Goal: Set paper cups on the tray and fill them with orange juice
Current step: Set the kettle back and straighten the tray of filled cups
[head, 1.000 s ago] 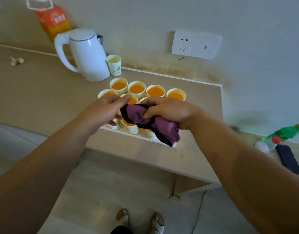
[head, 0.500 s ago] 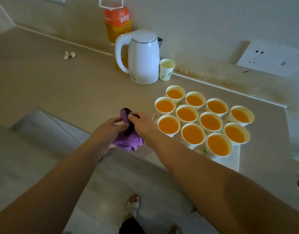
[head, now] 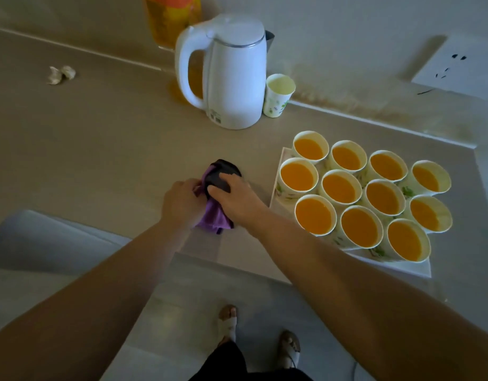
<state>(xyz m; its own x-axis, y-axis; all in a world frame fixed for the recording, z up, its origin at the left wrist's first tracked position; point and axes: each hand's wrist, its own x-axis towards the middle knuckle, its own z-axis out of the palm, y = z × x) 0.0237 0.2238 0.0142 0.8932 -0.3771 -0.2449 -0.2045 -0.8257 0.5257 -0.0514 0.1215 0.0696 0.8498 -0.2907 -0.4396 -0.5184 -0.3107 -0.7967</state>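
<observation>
A white tray (head: pixel 275 199) on the counter at the right carries several paper cups (head: pixel 339 186) filled with orange juice. To its left, near the counter's front edge, a purple and black cloth (head: pixel 214 219) is bunched on the counter. My left hand (head: pixel 182 200) grips the cloth's left side. My right hand (head: pixel 237 196) presses down on its top with the fingers closed over the black part. An orange juice bottle (head: pixel 171 17) stands at the back against the wall, partly behind the kettle.
A white electric kettle (head: pixel 231 75) stands at the back, with one paper cup (head: pixel 278 94) beside it off the tray. Two garlic cloves (head: pixel 60 75) lie at the far left. A wall socket (head: pixel 457 67) is at the upper right. My sandalled feet (head: pixel 259 336) show below the counter edge.
Both hands have carried the cloth from over the tray to the left and set it down on the counter. The view has swung left and closer to the counter.
</observation>
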